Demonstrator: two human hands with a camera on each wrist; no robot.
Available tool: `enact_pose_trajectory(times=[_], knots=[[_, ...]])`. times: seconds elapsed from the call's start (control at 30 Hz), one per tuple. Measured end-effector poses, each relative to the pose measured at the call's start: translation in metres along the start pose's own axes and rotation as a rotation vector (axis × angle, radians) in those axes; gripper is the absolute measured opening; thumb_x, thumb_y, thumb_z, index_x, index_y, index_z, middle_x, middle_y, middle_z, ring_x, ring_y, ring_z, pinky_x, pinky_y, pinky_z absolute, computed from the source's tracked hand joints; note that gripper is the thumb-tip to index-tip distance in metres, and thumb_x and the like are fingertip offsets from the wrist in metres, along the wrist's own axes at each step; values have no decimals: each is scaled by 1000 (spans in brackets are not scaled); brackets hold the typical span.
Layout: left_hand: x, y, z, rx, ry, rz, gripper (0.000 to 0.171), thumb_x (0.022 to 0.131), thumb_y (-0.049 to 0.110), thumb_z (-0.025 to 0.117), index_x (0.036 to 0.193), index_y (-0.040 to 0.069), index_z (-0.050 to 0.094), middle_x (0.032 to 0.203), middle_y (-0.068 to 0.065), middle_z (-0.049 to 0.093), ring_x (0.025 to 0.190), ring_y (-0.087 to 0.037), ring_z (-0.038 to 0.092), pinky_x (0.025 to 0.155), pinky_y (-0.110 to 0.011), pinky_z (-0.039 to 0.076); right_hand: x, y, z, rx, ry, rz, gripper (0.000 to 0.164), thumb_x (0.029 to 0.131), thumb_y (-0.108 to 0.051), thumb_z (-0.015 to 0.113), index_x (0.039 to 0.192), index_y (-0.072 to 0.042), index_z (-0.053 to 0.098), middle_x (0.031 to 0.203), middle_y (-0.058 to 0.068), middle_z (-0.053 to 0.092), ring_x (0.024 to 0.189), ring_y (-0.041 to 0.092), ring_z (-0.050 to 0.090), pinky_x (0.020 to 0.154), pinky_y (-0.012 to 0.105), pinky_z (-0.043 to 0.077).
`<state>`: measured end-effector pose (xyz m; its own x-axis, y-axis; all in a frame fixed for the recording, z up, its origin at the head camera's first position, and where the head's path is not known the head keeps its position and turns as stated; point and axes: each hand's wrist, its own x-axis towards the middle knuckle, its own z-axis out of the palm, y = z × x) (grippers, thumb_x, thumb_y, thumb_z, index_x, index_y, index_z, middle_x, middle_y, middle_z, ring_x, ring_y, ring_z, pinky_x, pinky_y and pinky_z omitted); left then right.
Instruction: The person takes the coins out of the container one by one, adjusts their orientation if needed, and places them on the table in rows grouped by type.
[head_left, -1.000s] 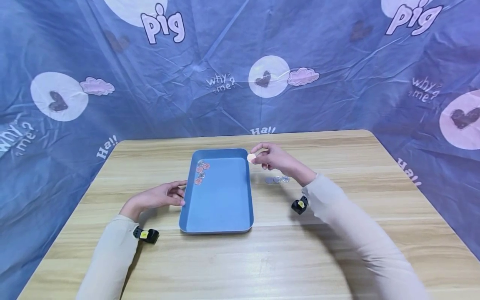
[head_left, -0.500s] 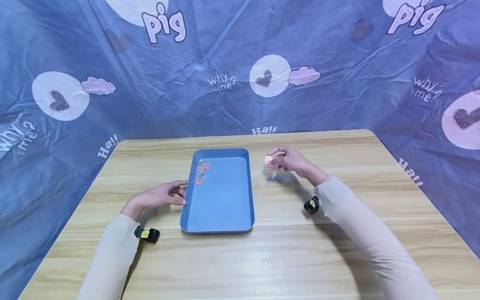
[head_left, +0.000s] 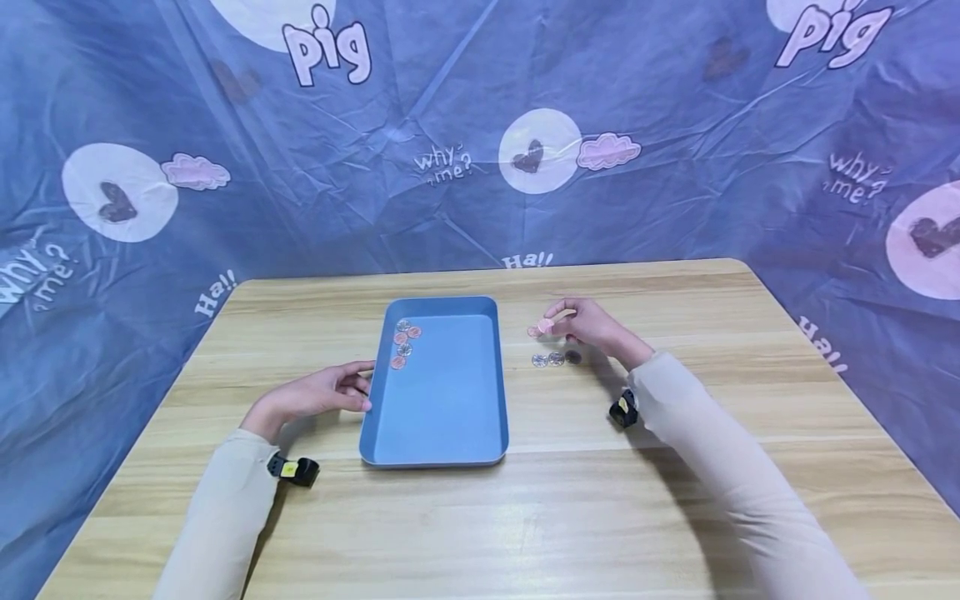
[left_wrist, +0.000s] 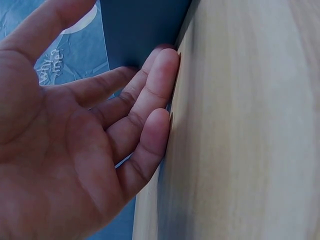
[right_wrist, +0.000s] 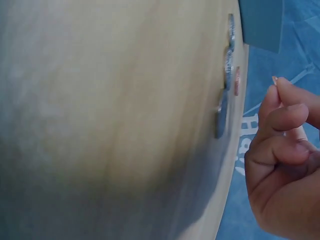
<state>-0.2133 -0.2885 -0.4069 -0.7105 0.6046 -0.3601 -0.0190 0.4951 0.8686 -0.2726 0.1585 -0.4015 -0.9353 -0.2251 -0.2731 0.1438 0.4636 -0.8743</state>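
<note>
Head view: silver coins [head_left: 556, 359] lay right of the blue tray [head_left: 446, 408]
Right grip [head_left: 591, 323]: pinched a copper coin [head_left: 545, 325]
Left grip [head_left: 322, 392]: touched the blue tray's left side, relaxed

One table [head_left: 480, 533], one tray [head_left: 450, 400], one left hand [head_left: 324, 392], one right hand [head_left: 588, 322], two wrist cameras [head_left: 303, 472]; five silver coins [head_left: 556, 359] (two in tray, three outside); apparently five copper coins [head_left: 398, 362] (three in tray, two outside).
</note>
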Motion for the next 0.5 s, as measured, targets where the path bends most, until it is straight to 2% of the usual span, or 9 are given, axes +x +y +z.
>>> enact_pose_trajectory(times=[0.27, 0.5], knots=[[1, -1, 0, 5, 6, 4, 86, 90, 18, 68, 151, -7, 13, 116, -17, 53, 95, -9, 59, 86, -17, 46, 4, 6, 1, -87, 29, -32, 32, 87, 2, 60, 118, 7, 54, 81, 1, 60, 56, 6, 45, 51, 18, 40], [0, -1, 0, -8, 4, -1, 87, 89, 17, 68, 151, -7, 12, 116, -17, 54, 95, -9, 59, 86, -17, 47, 7, 6, 2, -126, 17, -36, 29, 87, 2, 62, 115, 7, 54, 81, 4, 62, 56, 8, 45, 53, 19, 40]])
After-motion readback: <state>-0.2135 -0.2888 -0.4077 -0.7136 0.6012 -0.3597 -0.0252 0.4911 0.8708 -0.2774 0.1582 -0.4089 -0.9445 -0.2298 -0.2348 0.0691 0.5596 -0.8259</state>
